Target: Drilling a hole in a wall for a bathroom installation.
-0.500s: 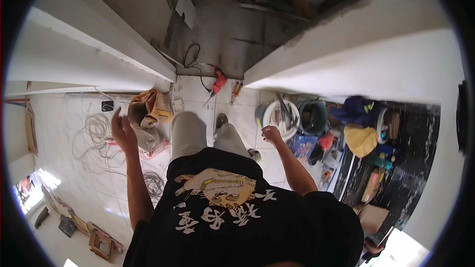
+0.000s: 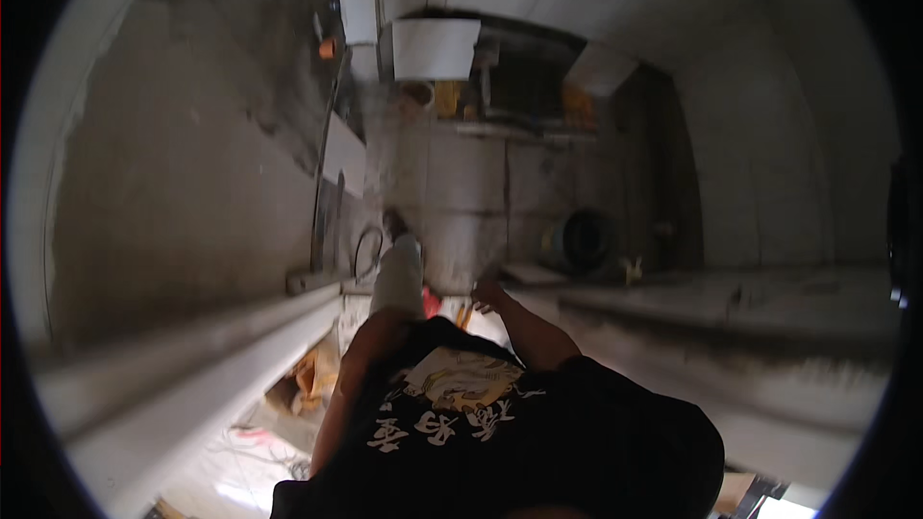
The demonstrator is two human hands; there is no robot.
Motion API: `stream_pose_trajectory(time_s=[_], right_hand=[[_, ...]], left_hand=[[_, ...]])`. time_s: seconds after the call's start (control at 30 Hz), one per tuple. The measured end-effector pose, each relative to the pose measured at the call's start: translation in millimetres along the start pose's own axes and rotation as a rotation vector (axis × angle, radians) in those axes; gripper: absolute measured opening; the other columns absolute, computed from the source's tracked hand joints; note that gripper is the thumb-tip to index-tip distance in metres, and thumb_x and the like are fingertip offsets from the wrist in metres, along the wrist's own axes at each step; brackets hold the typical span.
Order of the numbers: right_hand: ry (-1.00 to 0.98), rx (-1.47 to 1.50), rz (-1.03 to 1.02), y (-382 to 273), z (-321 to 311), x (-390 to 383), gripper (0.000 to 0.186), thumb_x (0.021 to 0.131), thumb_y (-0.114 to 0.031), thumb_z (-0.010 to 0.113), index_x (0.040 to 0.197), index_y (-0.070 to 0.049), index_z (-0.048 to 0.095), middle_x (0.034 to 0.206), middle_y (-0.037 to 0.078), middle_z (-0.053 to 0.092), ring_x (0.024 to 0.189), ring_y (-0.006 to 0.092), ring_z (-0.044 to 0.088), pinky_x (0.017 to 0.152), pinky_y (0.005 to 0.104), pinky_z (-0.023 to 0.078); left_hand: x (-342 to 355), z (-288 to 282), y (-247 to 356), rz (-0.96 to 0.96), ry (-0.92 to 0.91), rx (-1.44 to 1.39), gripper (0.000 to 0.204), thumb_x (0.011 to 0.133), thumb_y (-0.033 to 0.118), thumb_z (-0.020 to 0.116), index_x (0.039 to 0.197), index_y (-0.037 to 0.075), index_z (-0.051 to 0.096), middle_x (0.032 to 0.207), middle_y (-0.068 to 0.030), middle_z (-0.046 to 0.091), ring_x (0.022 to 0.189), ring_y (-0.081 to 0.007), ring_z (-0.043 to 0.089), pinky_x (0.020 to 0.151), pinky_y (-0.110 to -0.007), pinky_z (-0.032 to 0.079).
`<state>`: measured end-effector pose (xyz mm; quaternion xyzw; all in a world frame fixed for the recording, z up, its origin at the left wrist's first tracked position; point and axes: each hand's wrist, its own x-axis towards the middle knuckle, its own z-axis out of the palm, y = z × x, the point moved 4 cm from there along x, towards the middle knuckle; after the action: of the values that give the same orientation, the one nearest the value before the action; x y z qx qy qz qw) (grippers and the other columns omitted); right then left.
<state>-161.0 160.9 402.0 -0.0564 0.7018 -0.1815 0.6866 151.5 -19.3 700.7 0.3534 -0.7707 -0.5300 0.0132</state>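
Observation:
My left hand (image 2: 383,329) hangs beside my left thigh, smeared by motion, so its fingers cannot be made out. In front of my body on the right, my right hand (image 2: 488,298) hangs over the doorway threshold. Its fingers look loosely bent and apart, and I see nothing held. A red power drill (image 2: 432,304) and orange-handled pliers (image 2: 464,315) lie on the pale floor close to that hand, partly hidden by my body. My left leg (image 2: 399,274) is stepping forward onto the darker floor, near a black cable (image 2: 367,248).
A dark round bucket (image 2: 583,238) stands ahead on the right. White boards (image 2: 436,50) lean at the far end, with a long bar on the floor before them. Walls flank the doorway. A brown paper sack (image 2: 312,377) sits behind on the left.
I have moved forward from the bright room into the dim doorway. The drill and pliers are now close by my legs. My left hand has dropped from beside the sack to my thigh.

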Motion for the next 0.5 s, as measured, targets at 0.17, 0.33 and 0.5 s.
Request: stream_pose_trajectory(time_s=[0.17, 0.33, 0.5], right_hand=[[0.084, -1.865, -0.522, -199.3, -106.9, -2.5, 0.02, 0.083, -0.022, 0.068, 0.071, -0.006, 0.069, 0.068, 0.01, 0.068, 0.071, 0.0246, 0.068, 0.062, 0.0425, 0.053], [-0.332, -1.144, -0.76, -442.5, -6.2, -93.5, 0.028, 0.079, -0.034, 0.071, 0.092, -0.01, 0.077, 0.092, 0.011, 0.074, 0.085, 0.0257, 0.071, 0.08, 0.0408, 0.055], [-0.905, -1.745, -0.797, -478.7, -0.5, -88.2, 0.037, 0.081, -0.027, 0.063, 0.112, -0.008, 0.07, 0.106, 0.022, 0.068, 0.102, 0.0395, 0.065, 0.091, 0.0465, 0.051]], left_hand=[[132.8, -88.8, 16.1, 0.025, 0.167, 0.119, 0.032, 0.09, 0.029, 0.062, 0.115, 0.01, 0.068, 0.11, -0.0194, 0.069, 0.103, -0.0381, 0.065, 0.091, -0.046, 0.052], [175.6, -140.7, 1.7, -0.376, 0.091, 0.124, 0.042, 0.086, 0.038, 0.065, 0.112, 0.007, 0.071, 0.111, -0.02, 0.069, 0.106, -0.035, 0.067, 0.09, -0.045, 0.053], [203.7, -122.7, 36.8, -0.626, 0.07, 0.026, 0.045, 0.08, 0.046, 0.073, 0.106, 0.009, 0.075, 0.111, -0.0113, 0.072, 0.107, -0.0295, 0.068, 0.084, -0.049, 0.054]])
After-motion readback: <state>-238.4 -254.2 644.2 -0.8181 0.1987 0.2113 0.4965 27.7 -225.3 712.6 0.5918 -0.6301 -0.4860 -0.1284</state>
